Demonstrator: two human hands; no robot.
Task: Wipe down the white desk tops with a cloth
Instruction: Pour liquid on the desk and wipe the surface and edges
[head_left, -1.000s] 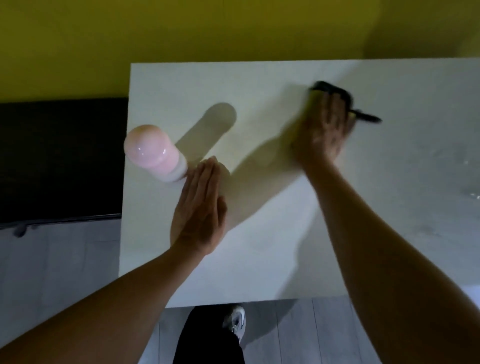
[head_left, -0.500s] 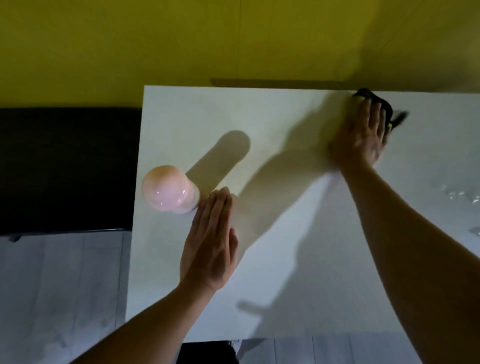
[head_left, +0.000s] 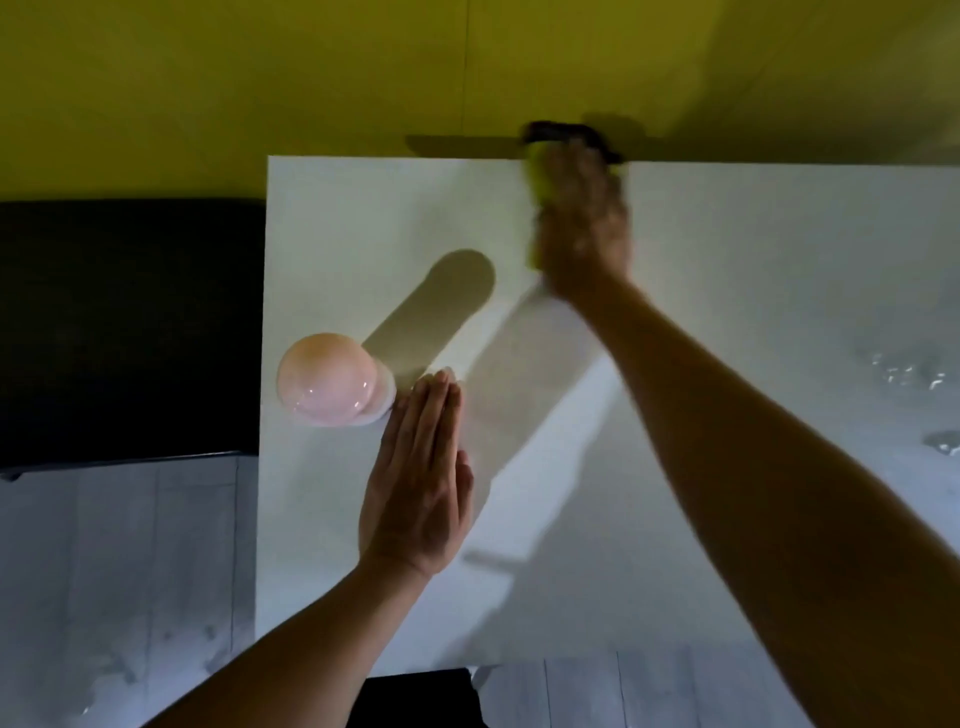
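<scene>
Right hand (head_left: 582, 218): I press dark cloth (head_left: 563, 136) at table (head_left: 727, 291) far edge, blurred, grip unclear.
Left hand (head_left: 418, 478): flat, fingers together, bracing beside pink bottle (head_left: 327, 379).
Tip: overlap strokes, avoid bottle.

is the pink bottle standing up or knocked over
Upright. The pink bottle shows its domed top to the camera and casts a long shadow across the white desk.
</scene>
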